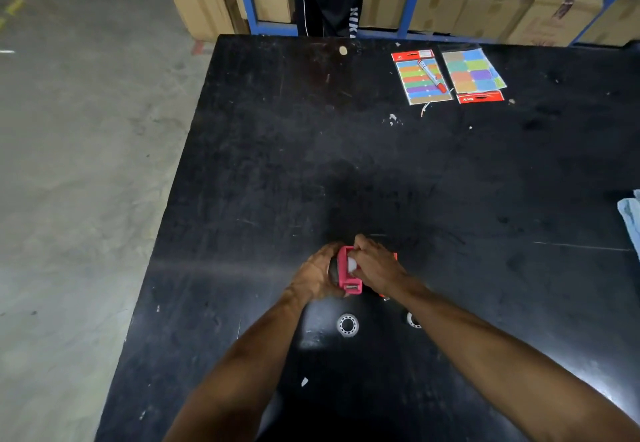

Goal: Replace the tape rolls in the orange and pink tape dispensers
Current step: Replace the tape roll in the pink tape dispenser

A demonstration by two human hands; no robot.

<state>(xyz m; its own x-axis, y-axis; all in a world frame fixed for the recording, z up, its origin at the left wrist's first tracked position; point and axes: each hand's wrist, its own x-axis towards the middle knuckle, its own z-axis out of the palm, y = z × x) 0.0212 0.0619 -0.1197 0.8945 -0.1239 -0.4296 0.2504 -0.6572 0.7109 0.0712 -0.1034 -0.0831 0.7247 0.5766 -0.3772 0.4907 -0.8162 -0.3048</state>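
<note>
2 bare hands meet over the near middle of the black table [450, 178]. the left hand [317, 275] is wrapped around the outer side of the pink tape dispenser [347, 270], fingers curled tight on its body, holding it just off or on the tabletop; which of the 2 i cannot tell. the right hand [375, 263] presses in from the other side, its fingers closed down into the dispenser's open middle where something pale shows; whether it pinches that pale thing or only pushes on it is not clear. the dispenser's serrated cutter end points toward the person. the orange tape dispenser [393, 258] lies mostly hidden under the right hand and wrist, only slivers showing. 2 small tape rolls sit nearer the person: 1 roll [347, 325] lies flat in full view, the other roll [413, 320] is half covered by the right forearm. 2 packs of coloured labels [474, 72] lie at the far side, a red marker [432, 76] across the left pack.
</note>
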